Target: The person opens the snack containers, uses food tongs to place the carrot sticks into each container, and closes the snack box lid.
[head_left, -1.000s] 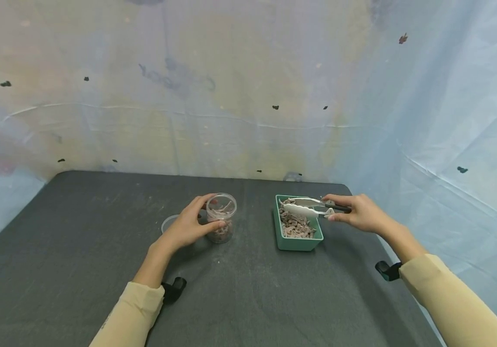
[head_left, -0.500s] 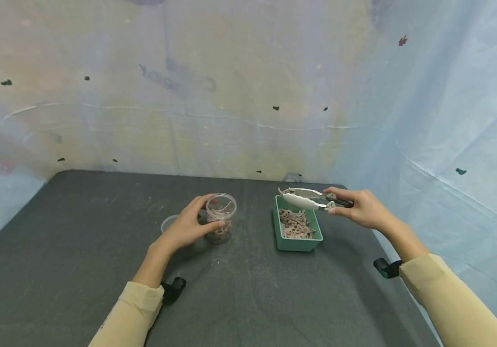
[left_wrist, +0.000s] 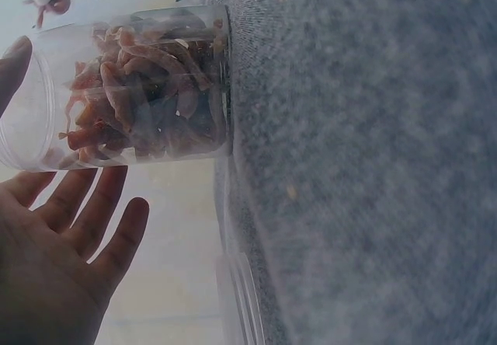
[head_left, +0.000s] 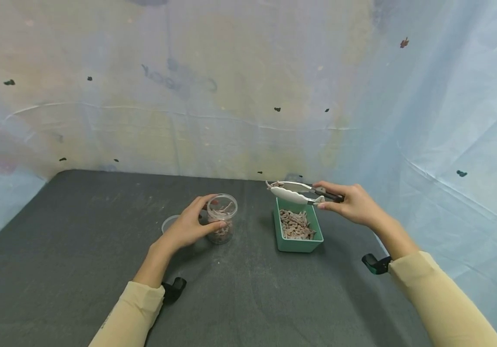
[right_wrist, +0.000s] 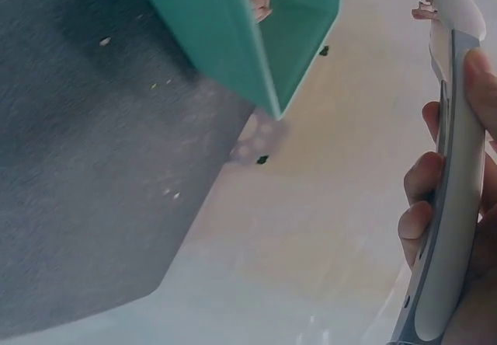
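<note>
My left hand (head_left: 187, 225) holds a clear plastic jar (head_left: 222, 233) upright on the dark table, thumb on one side and fingers on the other. Brownish, strip-like pieces (left_wrist: 147, 88) fill much of the jar, seen in the left wrist view. My right hand (head_left: 354, 205) grips a pair of tongs (head_left: 292, 195) with white tips and grey handles. Between the tong tips are a few of the same pieces (head_left: 274, 184). The tongs hang above the far end of a green rectangular bin (head_left: 298, 246), which holds more strips (head_left: 296, 224).
A clear round lid (head_left: 167, 222) lies on the table (head_left: 248, 299) left of the jar, partly behind my left hand. Small crumbs (right_wrist: 105, 41) dot the tabletop near the bin. A pale plastic sheet (head_left: 231, 96) hangs behind the table and along its right side.
The tongs have risen out of the green bin with pieces in their tips, then shifted left toward the jar. My left hand and the jar have stayed in place.
</note>
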The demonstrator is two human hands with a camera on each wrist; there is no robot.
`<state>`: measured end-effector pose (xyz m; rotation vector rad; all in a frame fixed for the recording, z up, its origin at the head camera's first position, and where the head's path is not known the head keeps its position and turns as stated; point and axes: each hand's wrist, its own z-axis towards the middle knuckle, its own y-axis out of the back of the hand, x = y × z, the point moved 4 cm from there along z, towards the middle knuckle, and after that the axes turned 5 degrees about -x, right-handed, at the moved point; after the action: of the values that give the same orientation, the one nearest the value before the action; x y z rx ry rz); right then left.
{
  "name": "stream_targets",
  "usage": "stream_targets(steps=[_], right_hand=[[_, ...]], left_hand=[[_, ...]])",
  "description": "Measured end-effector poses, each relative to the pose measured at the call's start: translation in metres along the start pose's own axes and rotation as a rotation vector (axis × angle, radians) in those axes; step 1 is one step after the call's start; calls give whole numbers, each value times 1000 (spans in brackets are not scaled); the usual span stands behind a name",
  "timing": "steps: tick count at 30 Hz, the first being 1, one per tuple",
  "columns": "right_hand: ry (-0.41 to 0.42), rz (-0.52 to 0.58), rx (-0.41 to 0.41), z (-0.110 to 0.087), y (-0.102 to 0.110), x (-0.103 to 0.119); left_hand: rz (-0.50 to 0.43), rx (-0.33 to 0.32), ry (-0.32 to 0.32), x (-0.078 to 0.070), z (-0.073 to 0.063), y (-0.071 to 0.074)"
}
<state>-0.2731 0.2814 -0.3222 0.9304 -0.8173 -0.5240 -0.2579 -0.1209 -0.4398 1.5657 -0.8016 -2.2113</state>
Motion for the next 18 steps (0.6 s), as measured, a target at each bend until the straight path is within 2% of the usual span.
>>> stream_targets(steps=[8, 18], right_hand=[[89, 34, -14, 14, -8, 15], [124, 84, 5, 35, -19, 39]], left_hand=[[0, -4, 3, 0, 1, -1], [-10, -10, 6, 0, 1, -1]])
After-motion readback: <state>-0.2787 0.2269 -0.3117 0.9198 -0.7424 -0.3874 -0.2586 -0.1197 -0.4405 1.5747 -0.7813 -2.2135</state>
